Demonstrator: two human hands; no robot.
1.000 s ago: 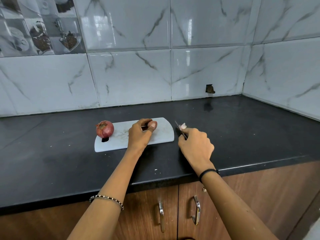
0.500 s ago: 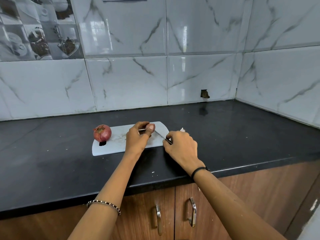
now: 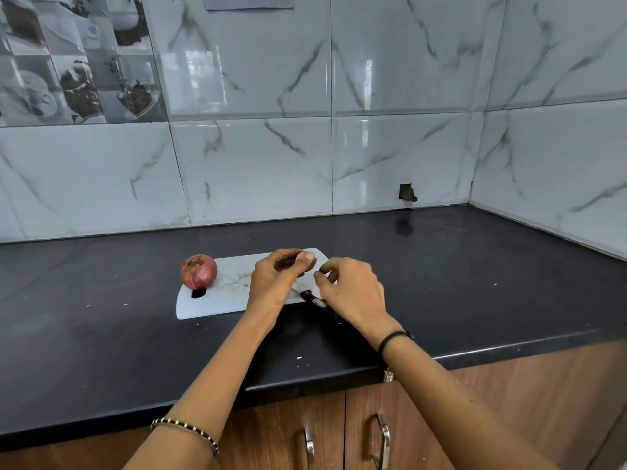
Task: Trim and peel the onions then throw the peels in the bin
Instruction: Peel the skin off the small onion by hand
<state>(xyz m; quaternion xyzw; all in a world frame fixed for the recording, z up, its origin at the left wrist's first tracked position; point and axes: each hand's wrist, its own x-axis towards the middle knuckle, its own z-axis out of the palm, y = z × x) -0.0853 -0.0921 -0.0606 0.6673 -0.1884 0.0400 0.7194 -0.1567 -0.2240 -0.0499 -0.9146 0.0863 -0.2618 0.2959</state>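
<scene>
Head view: left hand (image 3: pixel 271 283) grips a small onion (image 3: pixel 305 257) over the white cutting board (image 3: pixel 210 305). Right hand (image 3: pixel 353 290) curls just beside it; whether it is pinching I cannot tell. The onion's papery skin likely tears easily, so take it at the pale end. A whole red onion (image 3: pixel 198 271) waits on the board's left.

You had glossy, marble-veined wall tiles (image 3: pixel 254 171) before you and a dark, smooth countertop (image 3: pixel 475 283) with a dull sheen. Your white cutting board (image 3: pixel 217 301) looked like scuffed, matt plastic. The onion (image 3: pixel 199 271) on it wore dry, papery skin. Below you, wood-grain cabinet doors (image 3: pixel 509 401) carried shiny metal handles (image 3: pixel 383 439).
</scene>
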